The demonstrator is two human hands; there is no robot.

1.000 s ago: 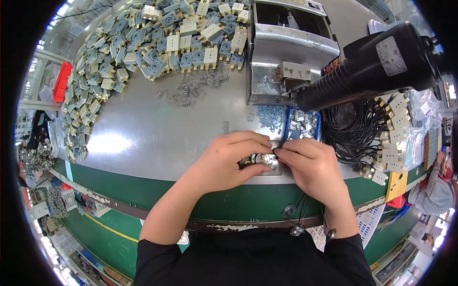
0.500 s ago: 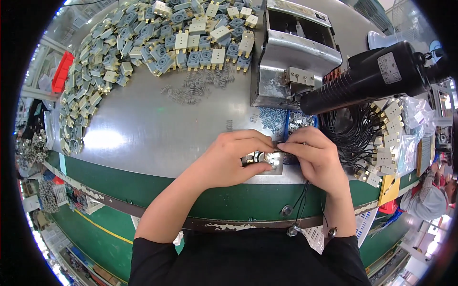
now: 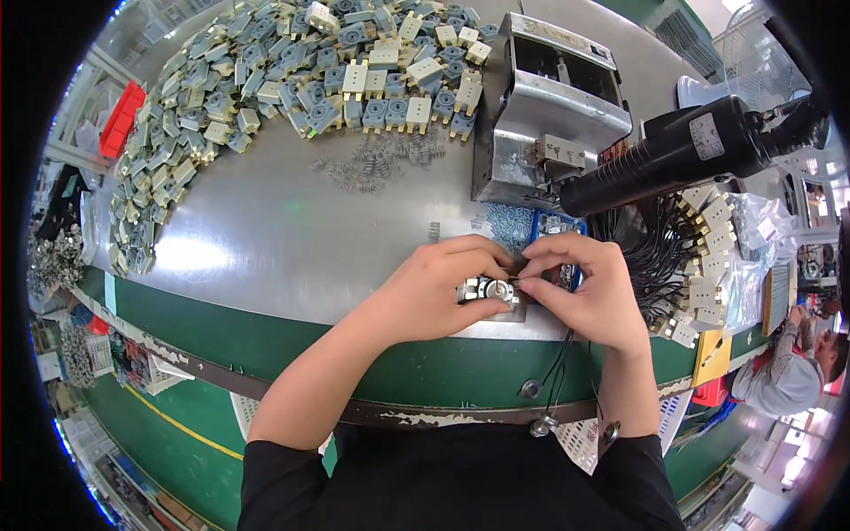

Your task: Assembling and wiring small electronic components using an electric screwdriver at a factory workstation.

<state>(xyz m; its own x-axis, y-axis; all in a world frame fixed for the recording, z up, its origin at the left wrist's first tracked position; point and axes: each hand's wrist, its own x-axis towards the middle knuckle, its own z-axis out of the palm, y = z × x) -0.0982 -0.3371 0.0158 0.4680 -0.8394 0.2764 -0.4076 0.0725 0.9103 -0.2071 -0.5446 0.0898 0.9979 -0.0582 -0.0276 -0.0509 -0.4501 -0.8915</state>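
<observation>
My left hand (image 3: pixel 443 288) grips a small switch-like part (image 3: pixel 498 290) with a round, shiny metal centre, thumb at the near side and fingers curled over the far side. This part sits at a small metal plate (image 3: pixel 513 316) by the table's front edge. My right hand (image 3: pixel 589 288) is closed in a pinch at its right side, thumb and fingertips touching or nearly touching it. Whatever lies between those fingertips is too small to make out. Thin black wires (image 3: pixel 560 376) with round metal ends hang over the table edge below my right hand.
A large heap of grey and cream blocks (image 3: pixel 354 80) covers the back left, with loose springs (image 3: pixel 376 164) in front. Blue screws (image 3: pixel 509 223) lie beside a blue tray (image 3: pixel 535 232). A metal fixture (image 3: pixel 553 115) and black cylindrical tool (image 3: pixel 664 159) stand behind; corded blocks (image 3: pixel 704 257) lie right.
My right fingers have spread slightly and shifted at the part's right side, so more of its round centre shows. My left hand keeps its grip. The whole view has shifted slightly.
</observation>
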